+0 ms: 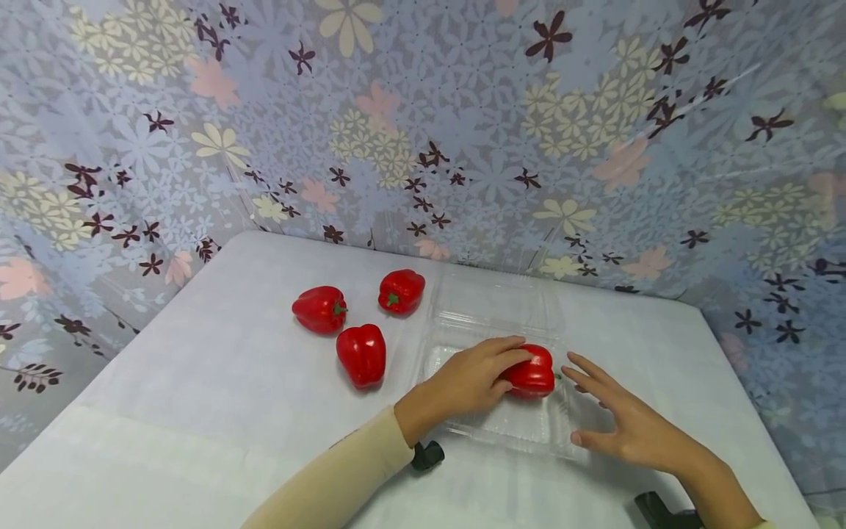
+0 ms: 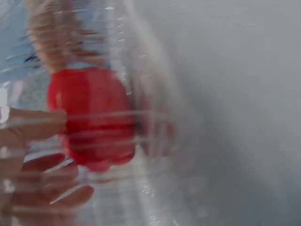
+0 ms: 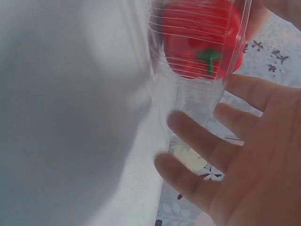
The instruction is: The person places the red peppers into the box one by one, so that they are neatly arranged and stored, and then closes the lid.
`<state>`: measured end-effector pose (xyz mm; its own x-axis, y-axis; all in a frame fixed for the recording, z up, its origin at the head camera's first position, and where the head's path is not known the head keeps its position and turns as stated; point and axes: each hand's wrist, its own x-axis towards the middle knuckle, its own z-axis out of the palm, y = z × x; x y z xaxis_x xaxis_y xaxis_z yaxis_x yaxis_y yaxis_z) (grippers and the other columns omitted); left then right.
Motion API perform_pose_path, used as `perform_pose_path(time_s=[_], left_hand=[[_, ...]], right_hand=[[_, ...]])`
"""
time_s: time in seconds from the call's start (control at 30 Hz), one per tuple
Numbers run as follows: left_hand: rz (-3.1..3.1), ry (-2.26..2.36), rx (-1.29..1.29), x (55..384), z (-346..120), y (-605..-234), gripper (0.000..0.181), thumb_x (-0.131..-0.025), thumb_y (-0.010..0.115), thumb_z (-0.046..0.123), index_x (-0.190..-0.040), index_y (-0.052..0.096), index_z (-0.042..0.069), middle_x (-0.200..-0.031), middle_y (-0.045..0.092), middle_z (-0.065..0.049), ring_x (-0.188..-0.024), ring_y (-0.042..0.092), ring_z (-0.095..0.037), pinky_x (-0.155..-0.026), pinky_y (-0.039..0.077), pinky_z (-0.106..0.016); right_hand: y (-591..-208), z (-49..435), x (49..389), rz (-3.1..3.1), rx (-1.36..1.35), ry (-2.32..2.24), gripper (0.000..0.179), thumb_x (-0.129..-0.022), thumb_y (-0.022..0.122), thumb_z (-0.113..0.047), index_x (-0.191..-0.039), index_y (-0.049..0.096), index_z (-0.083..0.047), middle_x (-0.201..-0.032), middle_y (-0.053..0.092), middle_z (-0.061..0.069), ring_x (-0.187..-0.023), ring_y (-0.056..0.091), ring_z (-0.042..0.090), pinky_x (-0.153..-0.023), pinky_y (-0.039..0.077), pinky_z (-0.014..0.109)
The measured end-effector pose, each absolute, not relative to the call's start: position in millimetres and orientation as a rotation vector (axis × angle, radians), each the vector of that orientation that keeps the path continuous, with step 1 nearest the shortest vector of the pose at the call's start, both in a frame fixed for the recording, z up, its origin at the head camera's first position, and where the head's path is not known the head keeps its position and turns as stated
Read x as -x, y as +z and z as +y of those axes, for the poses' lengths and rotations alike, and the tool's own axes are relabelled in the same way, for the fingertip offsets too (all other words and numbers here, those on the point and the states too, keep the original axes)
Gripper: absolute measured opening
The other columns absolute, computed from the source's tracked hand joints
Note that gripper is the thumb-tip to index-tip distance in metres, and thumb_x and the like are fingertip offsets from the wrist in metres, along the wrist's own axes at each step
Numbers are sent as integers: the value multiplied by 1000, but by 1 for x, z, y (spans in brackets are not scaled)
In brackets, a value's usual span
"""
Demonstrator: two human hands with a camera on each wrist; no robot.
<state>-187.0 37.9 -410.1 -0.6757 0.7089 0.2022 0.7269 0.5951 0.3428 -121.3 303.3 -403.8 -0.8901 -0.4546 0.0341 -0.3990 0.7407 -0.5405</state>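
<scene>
A clear plastic container (image 1: 502, 435) lies open on the white table, its hinged lid (image 1: 492, 300) folded back toward the wall. Inside its base sits a red bell pepper (image 1: 537, 373) on its side, green stem pointing right. My left hand (image 1: 471, 376) holds this pepper from the left, fingers over its top and thumb low at its near side. Seen through the plastic in the left wrist view, the pepper (image 2: 94, 117) is blurred. At the container's right side, my right hand (image 1: 628, 422) has its fingers spread and holds nothing.
To the left of the container lie three more red bell peppers: one at the back (image 1: 401, 292), one at the far left (image 1: 320, 309) and one nearer (image 1: 361, 355). A flower-patterned cloth (image 1: 396, 147) hangs behind the table (image 1: 218, 382).
</scene>
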Motion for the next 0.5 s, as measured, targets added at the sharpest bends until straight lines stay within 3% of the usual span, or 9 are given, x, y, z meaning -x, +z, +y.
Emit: perform_pose_path(time_s=[0.13,0.5], left_hand=[[-2797,-699,1183,187,27,-400,53,-95,64,24,-146,49,26,-159,40,4,-144,42,-15,-110,48,-32],[-2784,-867,1079,179,-37,-377,58,-94,66,23,-148,45,21,-158,40,0,-145,42,-20,-114,44,-41]], right_hand=[[-403,302,121,2879,711,-792,84,-80,80,-33,-151,41,-13,-161,28,19,-139,35,52,-93,37,81],[-398,299,121,2878,661,-744,87,-77,82,-33,-151,41,-13,-162,27,17,-140,34,52,-94,38,79]])
